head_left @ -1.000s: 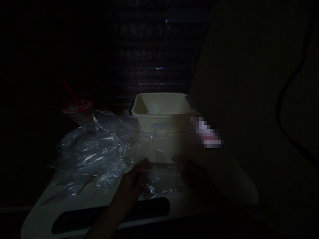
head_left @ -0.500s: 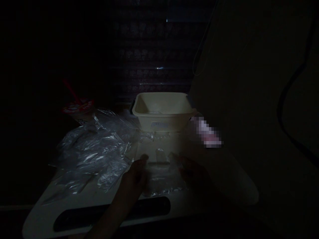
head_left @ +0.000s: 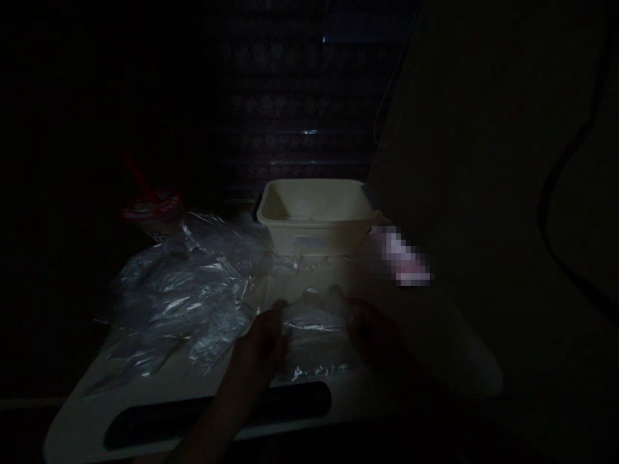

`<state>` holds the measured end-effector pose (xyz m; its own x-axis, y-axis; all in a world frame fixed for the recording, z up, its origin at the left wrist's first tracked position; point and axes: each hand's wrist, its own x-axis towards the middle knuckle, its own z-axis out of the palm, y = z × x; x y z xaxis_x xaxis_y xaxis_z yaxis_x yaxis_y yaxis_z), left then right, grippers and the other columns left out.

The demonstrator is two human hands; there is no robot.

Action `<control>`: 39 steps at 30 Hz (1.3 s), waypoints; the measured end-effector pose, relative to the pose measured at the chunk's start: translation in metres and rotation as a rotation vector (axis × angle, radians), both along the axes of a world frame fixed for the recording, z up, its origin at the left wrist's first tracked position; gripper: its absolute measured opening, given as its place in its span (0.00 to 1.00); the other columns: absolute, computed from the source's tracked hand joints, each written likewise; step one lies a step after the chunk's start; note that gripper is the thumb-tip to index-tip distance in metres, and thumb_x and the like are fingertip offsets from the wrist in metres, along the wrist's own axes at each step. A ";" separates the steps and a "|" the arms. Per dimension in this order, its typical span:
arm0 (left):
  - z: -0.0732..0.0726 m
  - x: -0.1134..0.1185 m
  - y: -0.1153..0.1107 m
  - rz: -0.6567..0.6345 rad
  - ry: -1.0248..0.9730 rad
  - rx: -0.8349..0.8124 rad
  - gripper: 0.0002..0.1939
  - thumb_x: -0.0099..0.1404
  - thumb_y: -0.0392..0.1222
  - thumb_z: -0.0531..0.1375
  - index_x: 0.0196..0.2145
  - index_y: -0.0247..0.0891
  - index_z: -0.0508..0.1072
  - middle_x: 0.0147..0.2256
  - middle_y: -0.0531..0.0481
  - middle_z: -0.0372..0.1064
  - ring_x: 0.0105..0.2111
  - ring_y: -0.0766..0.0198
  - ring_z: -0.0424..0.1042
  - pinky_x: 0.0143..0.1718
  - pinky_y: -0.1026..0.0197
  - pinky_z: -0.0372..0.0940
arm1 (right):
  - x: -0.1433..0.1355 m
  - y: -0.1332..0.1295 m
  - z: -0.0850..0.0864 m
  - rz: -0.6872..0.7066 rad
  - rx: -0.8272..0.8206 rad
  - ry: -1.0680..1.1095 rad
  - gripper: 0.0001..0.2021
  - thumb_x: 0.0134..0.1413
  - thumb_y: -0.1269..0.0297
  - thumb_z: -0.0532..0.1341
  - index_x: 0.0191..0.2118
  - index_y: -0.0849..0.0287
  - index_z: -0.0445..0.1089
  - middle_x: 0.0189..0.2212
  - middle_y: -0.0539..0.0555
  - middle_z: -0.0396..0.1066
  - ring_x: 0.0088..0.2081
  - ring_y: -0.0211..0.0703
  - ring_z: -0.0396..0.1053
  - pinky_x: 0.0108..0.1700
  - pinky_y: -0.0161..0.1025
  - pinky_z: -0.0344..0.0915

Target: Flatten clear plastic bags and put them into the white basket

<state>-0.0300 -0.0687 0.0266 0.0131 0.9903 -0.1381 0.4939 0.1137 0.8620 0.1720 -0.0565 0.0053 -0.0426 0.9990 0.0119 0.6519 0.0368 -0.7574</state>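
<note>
A clear plastic bag (head_left: 316, 345) is spread between my two hands above the pale board, with a shiny crease across it and a glinting lower edge. My left hand (head_left: 265, 335) is closed at the bag's left side, fingers curled in. On the right side my right hand (head_left: 370, 328) pinches the bag; it is very dark and its fingers are hard to make out. To the left lies a loose heap of clear plastic bags (head_left: 178, 290). Beyond the hands stands a cream rectangular tub (head_left: 316, 238) with a pale label on its front.
A cup with a red patterned lid and red straw (head_left: 152, 206) stands behind the heap. The pale board (head_left: 478, 367) has a dark slot (head_left: 300, 401) along its near edge. A pixelated pink-white patch (head_left: 406, 261) is right of the tub. A dark cable (head_left: 544, 206) hangs at far right.
The bag between my hands has shifted: a bright crease now crosses its middle, and it covers the strip of board seen there before. My hands have stayed almost in place.
</note>
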 end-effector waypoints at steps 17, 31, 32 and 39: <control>-0.002 -0.015 -0.011 -0.184 0.638 0.555 0.15 0.58 0.40 0.46 0.41 0.37 0.66 0.38 0.45 0.68 0.34 0.60 0.68 0.32 0.59 0.64 | 0.002 0.002 -0.005 0.040 0.031 -0.077 0.23 0.43 0.60 0.53 0.48 0.62 0.58 0.21 0.49 0.63 0.23 0.36 0.60 0.26 0.34 0.60; -0.020 0.002 -0.006 -0.488 0.912 0.545 0.24 0.61 0.41 0.43 0.55 0.33 0.44 0.55 0.42 0.43 0.55 0.56 0.42 0.51 0.45 0.44 | 0.001 0.003 -0.005 0.047 0.067 -0.146 0.22 0.43 0.61 0.53 0.47 0.60 0.59 0.21 0.49 0.65 0.26 0.38 0.63 0.29 0.36 0.61; -0.024 0.002 -0.008 -0.490 0.932 0.562 0.25 0.61 0.42 0.43 0.55 0.32 0.44 0.55 0.41 0.43 0.55 0.55 0.41 0.51 0.45 0.43 | 0.001 0.003 -0.005 0.046 0.080 -0.155 0.22 0.43 0.61 0.53 0.47 0.61 0.60 0.21 0.49 0.65 0.26 0.38 0.63 0.29 0.36 0.61; -0.009 -0.017 -0.016 -0.394 0.800 0.525 0.21 0.62 0.39 0.41 0.53 0.37 0.50 0.53 0.45 0.50 0.51 0.57 0.51 0.47 0.48 0.50 | 0.001 0.004 -0.004 0.081 0.057 -0.134 0.22 0.44 0.62 0.52 0.47 0.64 0.59 0.21 0.49 0.64 0.24 0.37 0.62 0.29 0.36 0.61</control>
